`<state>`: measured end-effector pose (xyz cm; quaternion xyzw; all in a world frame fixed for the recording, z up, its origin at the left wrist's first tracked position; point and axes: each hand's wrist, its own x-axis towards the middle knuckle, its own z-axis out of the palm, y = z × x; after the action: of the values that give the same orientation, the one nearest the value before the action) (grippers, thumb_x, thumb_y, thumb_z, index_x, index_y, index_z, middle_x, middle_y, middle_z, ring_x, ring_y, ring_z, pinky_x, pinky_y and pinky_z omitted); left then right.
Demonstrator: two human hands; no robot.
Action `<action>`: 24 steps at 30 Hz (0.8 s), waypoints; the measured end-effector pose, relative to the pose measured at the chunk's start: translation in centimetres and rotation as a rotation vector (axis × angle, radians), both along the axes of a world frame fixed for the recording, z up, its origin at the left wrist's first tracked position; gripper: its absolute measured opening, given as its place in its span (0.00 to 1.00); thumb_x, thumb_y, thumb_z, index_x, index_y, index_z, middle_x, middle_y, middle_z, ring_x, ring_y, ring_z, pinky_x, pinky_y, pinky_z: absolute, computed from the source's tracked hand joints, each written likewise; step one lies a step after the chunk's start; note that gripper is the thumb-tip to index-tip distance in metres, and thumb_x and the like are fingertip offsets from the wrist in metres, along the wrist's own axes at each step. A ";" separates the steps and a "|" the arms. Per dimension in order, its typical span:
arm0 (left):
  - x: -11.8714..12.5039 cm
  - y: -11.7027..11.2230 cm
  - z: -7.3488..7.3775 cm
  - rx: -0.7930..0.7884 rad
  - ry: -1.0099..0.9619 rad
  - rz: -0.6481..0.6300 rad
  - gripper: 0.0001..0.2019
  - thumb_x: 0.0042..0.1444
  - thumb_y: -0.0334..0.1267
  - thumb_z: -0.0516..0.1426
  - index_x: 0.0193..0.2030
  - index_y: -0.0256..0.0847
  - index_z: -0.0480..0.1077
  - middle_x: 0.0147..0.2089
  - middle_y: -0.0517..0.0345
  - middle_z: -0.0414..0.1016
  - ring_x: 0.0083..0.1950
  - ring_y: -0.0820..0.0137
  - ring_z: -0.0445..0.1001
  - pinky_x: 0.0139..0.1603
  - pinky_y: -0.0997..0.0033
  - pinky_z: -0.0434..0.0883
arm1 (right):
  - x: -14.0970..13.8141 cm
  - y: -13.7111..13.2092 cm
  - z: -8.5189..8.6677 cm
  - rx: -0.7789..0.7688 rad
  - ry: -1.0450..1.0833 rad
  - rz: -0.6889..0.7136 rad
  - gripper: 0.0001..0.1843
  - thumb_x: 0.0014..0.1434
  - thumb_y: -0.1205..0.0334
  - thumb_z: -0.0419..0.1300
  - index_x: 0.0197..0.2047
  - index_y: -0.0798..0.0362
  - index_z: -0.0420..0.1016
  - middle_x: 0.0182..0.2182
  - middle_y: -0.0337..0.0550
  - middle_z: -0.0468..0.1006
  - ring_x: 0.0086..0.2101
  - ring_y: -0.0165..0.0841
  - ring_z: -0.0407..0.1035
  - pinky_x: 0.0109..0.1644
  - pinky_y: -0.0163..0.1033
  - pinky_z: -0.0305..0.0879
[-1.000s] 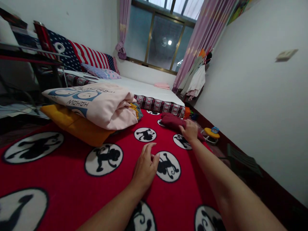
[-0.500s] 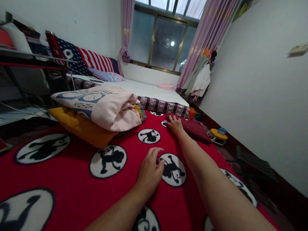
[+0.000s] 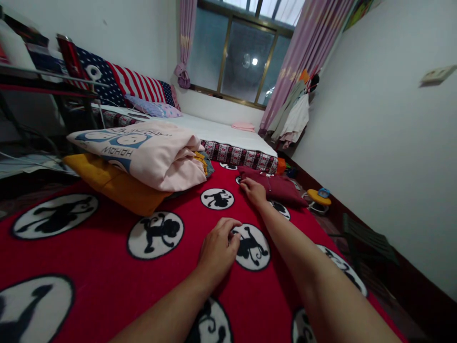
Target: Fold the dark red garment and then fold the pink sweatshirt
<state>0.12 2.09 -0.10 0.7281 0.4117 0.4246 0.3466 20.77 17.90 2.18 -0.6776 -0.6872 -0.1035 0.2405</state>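
Note:
A folded maroon garment [image 3: 285, 189] lies on a red blanket [image 3: 117, 286] patterned with black monkeys in white circles. My right hand [image 3: 254, 191] reaches out to the garment's near left corner, its bent fingers touching the edge; nothing appears gripped. Closer to me, my left hand [image 3: 219, 245] is held low over the blanket beside a monkey circle, with loosely curved fingers, thumb apart and nothing in it. To the left sits a stack of folded clothes: a pale pink printed garment [image 3: 167, 162] on top of a mustard-yellow one [image 3: 114, 183], with some grey-blue cloth at its right end.
Behind the blanket stands a bed [image 3: 214, 125] with a white top and patterned side. A cluttered desk [image 3: 46, 88] is at the left. On the right are a yellow stool [image 3: 319, 197], a dark folding chair [image 3: 369, 238] and the wall. Clothes [image 3: 296, 121] hang by the curtain.
My right hand has drawn back slightly from over the maroon garment to its near left corner, its fingers now more bent. My left hand stays nearly still. The view has shifted a little.

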 end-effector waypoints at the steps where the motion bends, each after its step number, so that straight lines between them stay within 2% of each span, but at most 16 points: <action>1: 0.0 0.0 -0.1 0.007 0.002 -0.005 0.12 0.57 0.31 0.54 0.46 0.43 0.73 0.48 0.55 0.74 0.41 0.68 0.73 0.43 0.68 0.69 | -0.5 -0.3 -0.7 -0.041 -0.056 0.092 0.18 0.65 0.51 0.52 0.53 0.48 0.74 0.59 0.48 0.71 0.57 0.39 0.66 0.59 0.47 0.59; 3: 0.0 0.1 -0.3 0.023 0.009 -0.013 0.12 0.56 0.30 0.53 0.45 0.43 0.73 0.48 0.55 0.74 0.42 0.67 0.73 0.44 0.68 0.69 | -1.1 -0.8 -1.5 -0.069 -0.125 0.157 0.21 0.65 0.51 0.53 0.58 0.49 0.70 0.64 0.50 0.63 0.62 0.40 0.58 0.64 0.51 0.50; 7: 0.1 0.3 -0.7 0.029 0.018 -0.025 0.11 0.57 0.30 0.53 0.43 0.43 0.74 0.46 0.55 0.74 0.41 0.67 0.74 0.43 0.68 0.69 | -1.7 -1.3 -1.3 0.023 -0.179 0.092 0.30 0.63 0.58 0.54 0.66 0.53 0.57 0.67 0.52 0.56 0.66 0.39 0.49 0.68 0.55 0.38; 9: 0.1 0.3 -0.7 0.030 0.022 -0.034 0.12 0.56 0.29 0.53 0.43 0.43 0.74 0.46 0.56 0.74 0.42 0.68 0.74 0.44 0.68 0.69 | -1.8 -1.2 -0.9 0.014 -0.183 -0.031 0.35 0.60 0.61 0.55 0.69 0.56 0.51 0.68 0.56 0.53 0.65 0.43 0.50 0.67 0.55 0.44; 11: 0.1 0.3 -0.7 0.029 0.028 -0.035 0.12 0.56 0.29 0.53 0.42 0.44 0.74 0.47 0.56 0.74 0.43 0.67 0.73 0.45 0.68 0.68 | -2.1 -0.6 -0.6 -0.050 -0.177 -0.159 0.38 0.59 0.62 0.56 0.70 0.58 0.49 0.67 0.62 0.54 0.61 0.47 0.58 0.61 0.53 0.55; 13: 0.0 0.2 -0.6 0.024 0.035 -0.036 0.12 0.56 0.29 0.53 0.41 0.44 0.75 0.47 0.56 0.74 0.44 0.67 0.73 0.46 0.67 0.68 | -2.4 0.2 -0.2 -0.098 -0.181 -0.258 0.36 0.60 0.63 0.54 0.70 0.58 0.50 0.64 0.66 0.58 0.55 0.48 0.65 0.55 0.51 0.62; 15: 0.0 0.1 -0.4 0.019 0.035 -0.038 0.11 0.56 0.29 0.53 0.41 0.44 0.75 0.47 0.56 0.75 0.43 0.67 0.74 0.45 0.67 0.68 | -2.6 1.1 0.1 -0.110 -0.179 -0.323 0.29 0.63 0.65 0.50 0.67 0.57 0.57 0.60 0.68 0.64 0.52 0.47 0.69 0.51 0.50 0.63; 17: 0.0 0.0 -0.2 0.016 0.033 -0.038 0.11 0.56 0.29 0.53 0.40 0.44 0.75 0.46 0.56 0.75 0.43 0.67 0.74 0.45 0.67 0.68 | -2.6 1.7 0.4 -0.110 -0.157 -0.352 0.21 0.64 0.65 0.48 0.58 0.58 0.69 0.53 0.67 0.72 0.50 0.46 0.71 0.50 0.48 0.64; 19: 0.1 0.0 -0.1 0.014 0.042 -0.035 0.11 0.55 0.29 0.53 0.39 0.44 0.76 0.45 0.56 0.75 0.44 0.66 0.73 0.46 0.67 0.68 | -2.2 2.0 0.7 -0.102 -0.126 -0.364 0.18 0.64 0.66 0.48 0.50 0.57 0.75 0.43 0.63 0.78 0.46 0.44 0.73 0.48 0.45 0.65; 21: 0.2 -0.1 0.0 0.014 0.066 -0.033 0.12 0.55 0.29 0.53 0.38 0.44 0.76 0.44 0.57 0.76 0.45 0.66 0.73 0.47 0.66 0.67 | -1.7 2.1 1.1 -0.075 -0.091 -0.404 0.20 0.63 0.68 0.46 0.52 0.55 0.74 0.40 0.60 0.80 0.43 0.44 0.75 0.45 0.44 0.65; 24: 0.3 -0.2 0.1 0.022 0.112 -0.036 0.11 0.55 0.29 0.53 0.37 0.45 0.76 0.41 0.58 0.76 0.46 0.65 0.73 0.46 0.65 0.66 | -1.1 2.4 1.5 0.030 -0.035 -0.438 0.26 0.62 0.70 0.43 0.60 0.53 0.67 0.45 0.58 0.79 0.45 0.44 0.74 0.46 0.44 0.65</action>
<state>0.37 1.86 0.00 0.7619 0.4125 0.3814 0.3223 19.69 20.32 3.70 -0.8051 -0.5260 -0.1755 0.2103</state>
